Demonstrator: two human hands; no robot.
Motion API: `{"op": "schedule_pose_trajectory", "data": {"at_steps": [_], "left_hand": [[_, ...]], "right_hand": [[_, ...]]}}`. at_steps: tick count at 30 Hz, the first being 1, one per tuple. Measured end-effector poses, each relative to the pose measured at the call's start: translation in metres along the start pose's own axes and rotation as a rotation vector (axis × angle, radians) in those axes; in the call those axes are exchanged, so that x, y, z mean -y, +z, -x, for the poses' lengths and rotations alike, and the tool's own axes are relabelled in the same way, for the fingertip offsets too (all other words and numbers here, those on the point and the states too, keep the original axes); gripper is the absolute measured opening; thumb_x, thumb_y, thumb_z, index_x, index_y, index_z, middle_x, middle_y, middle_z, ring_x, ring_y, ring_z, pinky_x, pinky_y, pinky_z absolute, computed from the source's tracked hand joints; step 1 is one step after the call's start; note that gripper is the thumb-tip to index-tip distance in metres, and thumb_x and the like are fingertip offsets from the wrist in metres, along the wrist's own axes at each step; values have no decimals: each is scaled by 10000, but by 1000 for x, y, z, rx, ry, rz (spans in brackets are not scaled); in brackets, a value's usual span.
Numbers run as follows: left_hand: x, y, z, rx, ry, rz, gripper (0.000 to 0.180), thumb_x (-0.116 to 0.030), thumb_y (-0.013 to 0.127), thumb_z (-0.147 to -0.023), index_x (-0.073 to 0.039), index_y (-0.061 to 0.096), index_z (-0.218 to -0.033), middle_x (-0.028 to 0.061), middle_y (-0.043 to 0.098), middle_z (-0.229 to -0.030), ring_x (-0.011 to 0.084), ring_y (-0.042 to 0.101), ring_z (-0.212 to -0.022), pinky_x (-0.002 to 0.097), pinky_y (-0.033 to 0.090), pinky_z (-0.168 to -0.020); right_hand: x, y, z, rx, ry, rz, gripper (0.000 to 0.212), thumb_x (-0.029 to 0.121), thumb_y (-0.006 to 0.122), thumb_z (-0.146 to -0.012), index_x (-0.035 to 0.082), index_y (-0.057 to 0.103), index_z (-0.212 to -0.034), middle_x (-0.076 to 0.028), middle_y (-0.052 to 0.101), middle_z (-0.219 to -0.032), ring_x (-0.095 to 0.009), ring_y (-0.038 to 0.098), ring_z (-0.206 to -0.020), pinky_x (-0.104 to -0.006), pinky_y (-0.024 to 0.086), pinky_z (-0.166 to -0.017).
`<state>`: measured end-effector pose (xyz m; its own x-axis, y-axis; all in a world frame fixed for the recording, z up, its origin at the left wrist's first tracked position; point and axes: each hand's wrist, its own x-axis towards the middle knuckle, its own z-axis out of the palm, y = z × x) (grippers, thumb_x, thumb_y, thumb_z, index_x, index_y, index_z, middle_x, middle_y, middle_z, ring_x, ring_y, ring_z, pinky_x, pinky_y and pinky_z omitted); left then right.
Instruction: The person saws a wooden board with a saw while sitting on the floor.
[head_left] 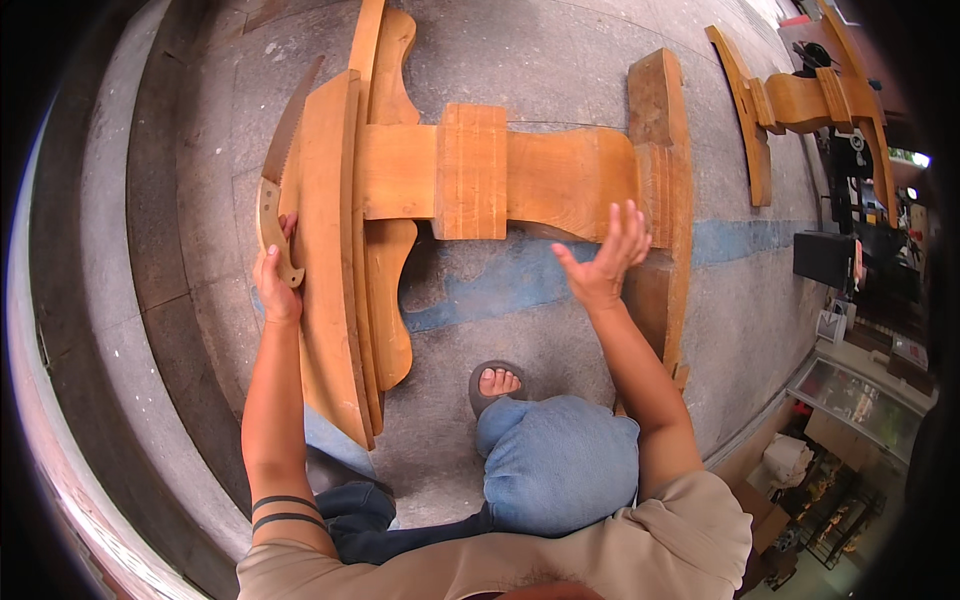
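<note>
My left hand (279, 283) is closed around the wooden handle of a handsaw (290, 130). The saw's toothed blade points away from me, along the left side of a large wooden furniture base (470, 175). This base lies on its side on the ground, with a shaped central post and a thick block around the post's middle. Long boards cross its left end, and a heavy beam (657, 100) crosses the right end. My right hand (612, 262) is open with fingers spread, holding nothing, above the post's right end close to that beam.
A second wooden base (795, 103) of similar form lies at the far right. Near it stands a black box (825, 260). A glass-topped case (850, 395) is at the lower right. Stone steps (150, 200) run along the left. My sandaled foot (497, 382) rests near the base.
</note>
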<state>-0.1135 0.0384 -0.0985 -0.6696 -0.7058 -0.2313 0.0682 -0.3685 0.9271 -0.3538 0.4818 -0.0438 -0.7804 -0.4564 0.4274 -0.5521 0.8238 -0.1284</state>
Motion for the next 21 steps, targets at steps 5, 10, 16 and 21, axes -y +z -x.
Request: {"op": "schedule_pose_trajectory", "data": {"at_steps": [5,10,16,21], "left_hand": [[6,-1,-4,43,-10,-27,665,-297,405,-1050,100,344,-1580,238,468,-1612,328,374,-1550,433,240,-1306],[1,7,-4,17,-24,-65,669,-314,410,-1041,84,360,-1576,243,462,-1614,323,398,-1537,435,263,-1296],[8,38,-8,-67,3,120,633,-270,402,-1048,91,368,-1567,228,503,-1587,310,436,-1510,423,309,-1280],[17,52,-15,-55,34,100,631,-249,412,-1035,90,362,-1565,227,492,-1599,306,416,-1525,412,273,-1294]], "right_hand": [[-63,23,6,-302,254,-285,716,491,402,-1062,-32,471,-1546,-186,423,-1654,-406,287,-1573,-624,-37,-1265],[-55,55,-17,-350,189,-178,636,416,384,-993,-8,715,-1332,-99,712,-1394,-359,448,-1495,-535,-195,-1236],[-73,65,-50,-265,134,-241,625,353,392,-950,-4,700,-1360,-122,670,-1453,-350,432,-1511,-547,-183,-1241],[-81,62,-52,-245,226,-265,625,329,414,-975,-21,613,-1453,-175,503,-1607,-360,323,-1577,-576,-178,-1241]]}}
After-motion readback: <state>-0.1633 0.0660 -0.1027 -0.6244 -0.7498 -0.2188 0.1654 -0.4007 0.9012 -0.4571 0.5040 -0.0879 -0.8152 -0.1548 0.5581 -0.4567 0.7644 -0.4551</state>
